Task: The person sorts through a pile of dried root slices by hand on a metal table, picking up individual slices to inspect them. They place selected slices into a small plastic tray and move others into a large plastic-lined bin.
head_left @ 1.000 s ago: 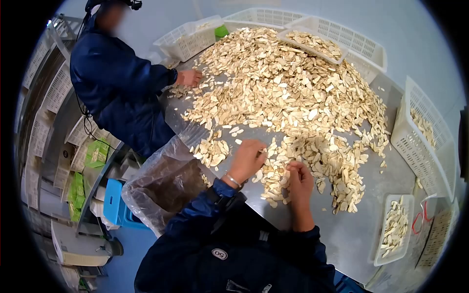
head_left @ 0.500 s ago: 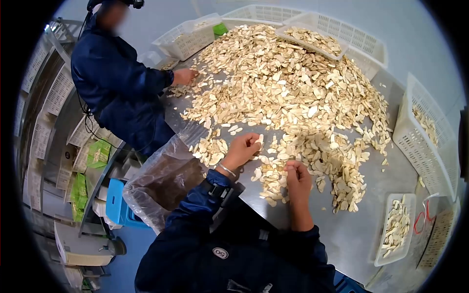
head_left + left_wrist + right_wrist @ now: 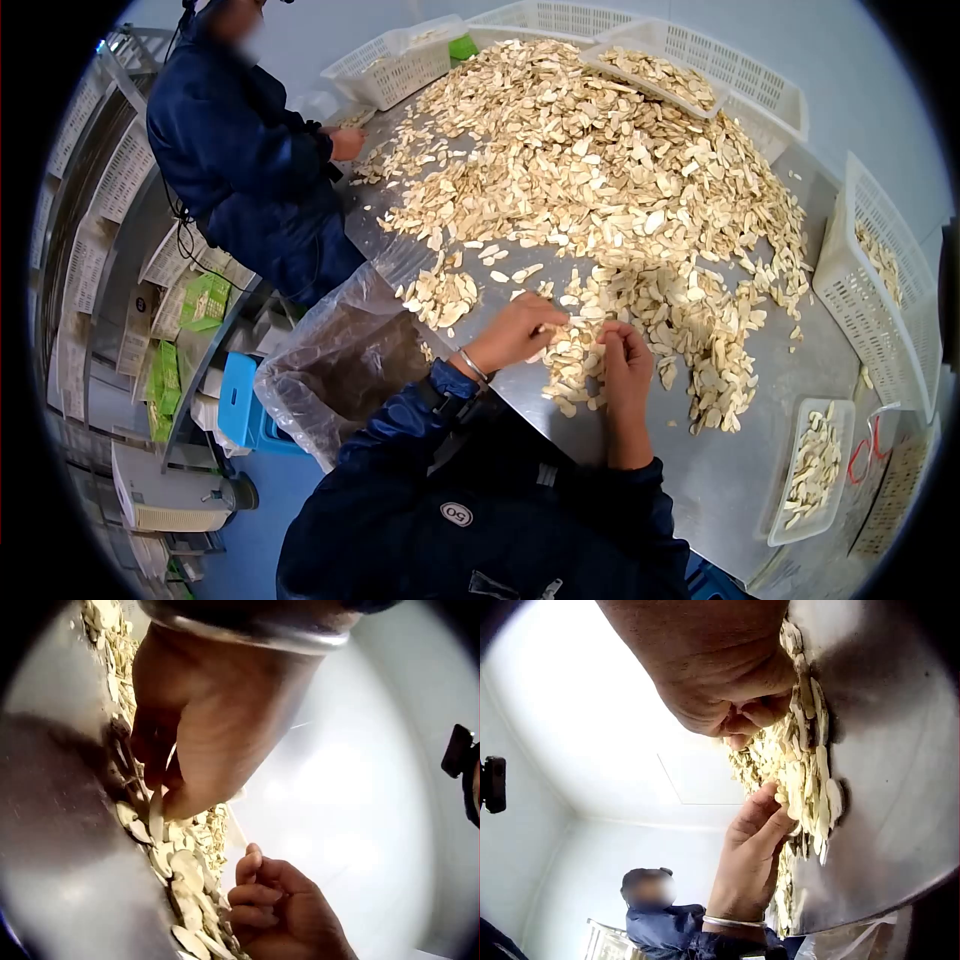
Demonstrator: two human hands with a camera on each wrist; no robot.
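Observation:
Pale dried slices [image 3: 570, 375] lie in a small heap between and under both hands on the metal table [image 3: 700, 490]. My left hand [image 3: 512, 335] is over the heap's left side; in the left wrist view, the left hand [image 3: 225, 720] pinches a slice [image 3: 156, 816] between thumb and fingers. The right wrist view also shows the left hand [image 3: 746, 855] with pale pieces at its fingertips. At the heap's right side is my right hand [image 3: 628, 375]. Seen in the left wrist view, the right hand [image 3: 289, 911] has curled fingers, with no slice visible in it.
A large slice pile [image 3: 600, 180] covers the table's back. Perforated baskets [image 3: 875, 300] stand along the edges, and a shallow tray [image 3: 812, 475] of slices is at right. A plastic-lined bin [image 3: 330, 370] stands left. Another person [image 3: 240, 160] works at upper left.
My left hand moved away left, then came back right toward the right hand over the heap. The other person's hand drew back from the pile. The head view shifted slightly.

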